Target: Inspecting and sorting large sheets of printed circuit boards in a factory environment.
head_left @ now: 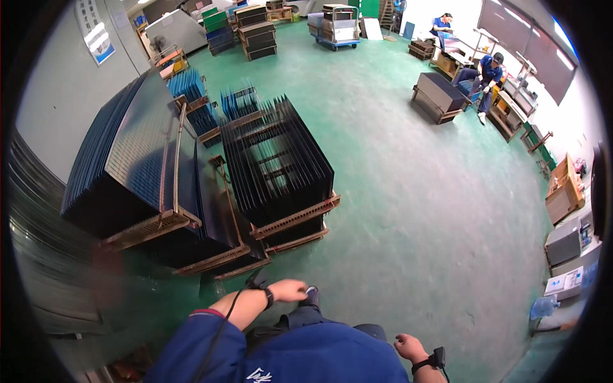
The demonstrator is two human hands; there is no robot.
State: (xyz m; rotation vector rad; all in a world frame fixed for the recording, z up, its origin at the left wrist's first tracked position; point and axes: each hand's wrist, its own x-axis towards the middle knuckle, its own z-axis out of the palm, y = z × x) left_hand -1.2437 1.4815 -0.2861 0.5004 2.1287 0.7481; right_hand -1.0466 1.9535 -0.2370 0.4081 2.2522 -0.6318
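Over the green floor, my left hand (290,290) reaches across in front of my body, holding nothing that I can see. Its fingers are loosely bent and partly hidden. Nearest to it are the rusty metal racks (300,216), filled with upright dark panels (281,166). My right hand (410,348) hangs low at my right side, with thumb and fingers slightly apart and nothing in it. Both wrists wear black straps with small devices. My shoe (311,295) shows just past the left hand.
At left, tall racks of large panels (121,147) stand beside a grey wall. A blue cart (335,45) and stacked panels (257,32) are farther back. Two people sit at benches at the far right, near a panel crate (438,96). Boxes and a water jug (544,307) line the right side.
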